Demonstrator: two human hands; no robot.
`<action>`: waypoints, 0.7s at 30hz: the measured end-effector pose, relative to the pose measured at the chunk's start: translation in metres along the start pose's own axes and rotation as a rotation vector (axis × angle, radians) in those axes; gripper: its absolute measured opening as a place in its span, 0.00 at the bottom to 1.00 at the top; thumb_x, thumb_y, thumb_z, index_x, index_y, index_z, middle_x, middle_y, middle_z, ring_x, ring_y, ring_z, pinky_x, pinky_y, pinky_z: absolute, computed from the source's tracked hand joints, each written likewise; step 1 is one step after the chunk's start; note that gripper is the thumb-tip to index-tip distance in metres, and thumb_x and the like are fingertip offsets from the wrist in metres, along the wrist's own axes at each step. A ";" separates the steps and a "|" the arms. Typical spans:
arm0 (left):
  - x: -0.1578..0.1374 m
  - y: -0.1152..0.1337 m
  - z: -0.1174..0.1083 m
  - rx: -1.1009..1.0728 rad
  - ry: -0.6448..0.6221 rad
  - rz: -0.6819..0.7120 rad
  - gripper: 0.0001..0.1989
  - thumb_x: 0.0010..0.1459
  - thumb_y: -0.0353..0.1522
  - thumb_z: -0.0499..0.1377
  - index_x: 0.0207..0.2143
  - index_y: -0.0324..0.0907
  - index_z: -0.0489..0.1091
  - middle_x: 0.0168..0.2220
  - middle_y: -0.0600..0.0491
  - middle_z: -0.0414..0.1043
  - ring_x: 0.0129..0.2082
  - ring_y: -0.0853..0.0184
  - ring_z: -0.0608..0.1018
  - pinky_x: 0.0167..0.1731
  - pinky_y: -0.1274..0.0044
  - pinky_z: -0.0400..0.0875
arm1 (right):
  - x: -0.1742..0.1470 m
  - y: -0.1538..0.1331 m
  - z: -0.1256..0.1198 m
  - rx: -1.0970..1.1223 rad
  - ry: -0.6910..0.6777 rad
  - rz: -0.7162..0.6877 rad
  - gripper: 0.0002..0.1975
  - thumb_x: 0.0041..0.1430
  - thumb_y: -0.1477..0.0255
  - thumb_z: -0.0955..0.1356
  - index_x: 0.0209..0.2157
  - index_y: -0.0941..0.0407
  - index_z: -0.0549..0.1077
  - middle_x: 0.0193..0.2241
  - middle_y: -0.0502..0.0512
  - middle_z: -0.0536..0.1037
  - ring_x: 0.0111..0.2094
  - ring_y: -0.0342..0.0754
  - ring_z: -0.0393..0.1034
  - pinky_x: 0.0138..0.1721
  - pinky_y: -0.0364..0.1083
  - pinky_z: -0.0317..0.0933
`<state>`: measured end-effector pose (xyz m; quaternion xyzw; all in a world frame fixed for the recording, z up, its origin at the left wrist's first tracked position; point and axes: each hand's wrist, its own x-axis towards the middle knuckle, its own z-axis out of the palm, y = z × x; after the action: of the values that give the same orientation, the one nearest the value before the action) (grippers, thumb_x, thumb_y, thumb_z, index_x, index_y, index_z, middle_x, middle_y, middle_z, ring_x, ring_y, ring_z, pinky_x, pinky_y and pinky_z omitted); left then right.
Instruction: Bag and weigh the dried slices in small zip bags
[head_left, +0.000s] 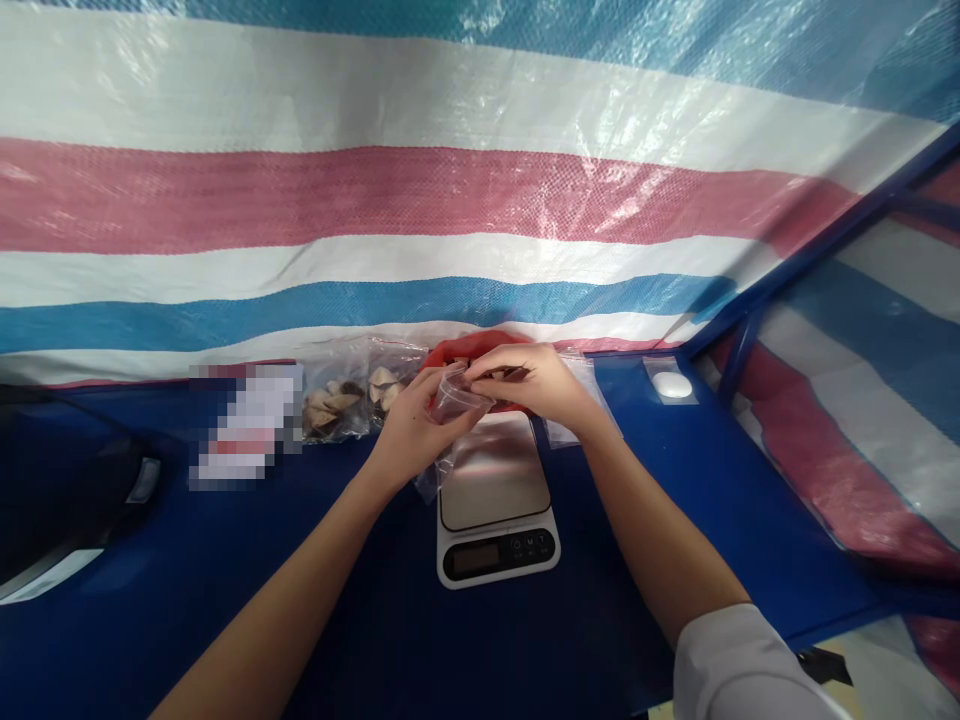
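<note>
My left hand (412,430) is closed round a clear plastic bag (457,398), whose open mouth faces up and whose lower end hangs beside the scale. My right hand (536,385) is bent in over the bag's mouth with its fingers pinched together. What those fingertips hold, if anything, I cannot make out. Behind both hands is a red bag (480,345) with brownish pieces showing inside, partly hidden by the hands. Below them stands a white kitchen scale (496,480) with a metal top and a dark display.
Two clear bags of brown and pale wedge-like pieces (330,408) lie left of my hands. Flat clear bags (592,395) lie to the right. A white oval object (672,385) sits farther right on the blue table (360,620). A striped tarpaulin (375,200) rises behind.
</note>
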<state>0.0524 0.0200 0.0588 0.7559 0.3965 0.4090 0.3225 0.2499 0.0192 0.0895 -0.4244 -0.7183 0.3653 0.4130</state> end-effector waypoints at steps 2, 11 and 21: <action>0.000 -0.001 -0.002 0.025 0.013 -0.010 0.24 0.53 0.43 0.67 0.51 0.44 0.74 0.50 0.46 0.77 0.53 0.54 0.77 0.57 0.61 0.69 | -0.001 0.004 -0.011 -0.003 0.032 -0.019 0.08 0.56 0.68 0.73 0.37 0.53 0.82 0.39 0.53 0.84 0.37 0.48 0.79 0.42 0.47 0.74; 0.002 -0.005 -0.012 0.058 0.075 -0.036 0.25 0.54 0.42 0.65 0.53 0.42 0.73 0.52 0.44 0.76 0.53 0.53 0.77 0.57 0.59 0.69 | -0.006 0.031 -0.044 -0.462 0.043 0.134 0.11 0.61 0.73 0.70 0.44 0.52 0.81 0.44 0.52 0.84 0.45 0.50 0.79 0.51 0.49 0.69; 0.003 -0.004 -0.012 0.054 0.058 0.000 0.24 0.54 0.42 0.65 0.52 0.43 0.74 0.51 0.44 0.77 0.51 0.54 0.78 0.55 0.60 0.71 | 0.001 0.036 -0.019 -1.027 -0.125 0.276 0.20 0.60 0.74 0.69 0.54 0.54 0.76 0.51 0.61 0.80 0.49 0.58 0.76 0.49 0.50 0.67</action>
<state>0.0418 0.0258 0.0621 0.7522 0.4166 0.4197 0.2906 0.2777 0.0364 0.0651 -0.6398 -0.7652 0.0424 0.0567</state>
